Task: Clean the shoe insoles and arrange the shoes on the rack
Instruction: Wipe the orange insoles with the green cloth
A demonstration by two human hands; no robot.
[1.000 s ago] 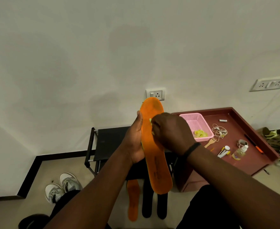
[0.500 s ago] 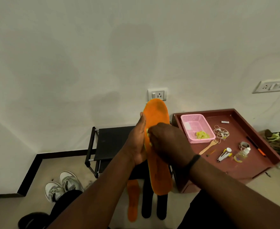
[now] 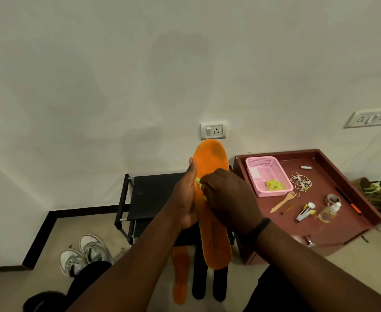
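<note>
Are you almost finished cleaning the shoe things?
Not yet. Nothing looks finished for sure. In hand: the left hand holds up an orange insole while the right hand rubs it with a yellow-green cloth. Left: another orange insole and two black insoles wait on the floor, and the grey sneakers aren't on the black rack.

Beige floor [image 3: 16, 287] — grey sneakers [image 3: 84, 254], orange insole [image 3: 180, 275], two black insoles [image 3: 209, 282]

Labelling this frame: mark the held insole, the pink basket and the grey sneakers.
held insole [image 3: 212, 154]: head view, on its bare toe end.
pink basket [image 3: 272, 192]: head view, on its near wall.
grey sneakers [image 3: 92, 246]: head view, on the right shoe's upper.
</note>
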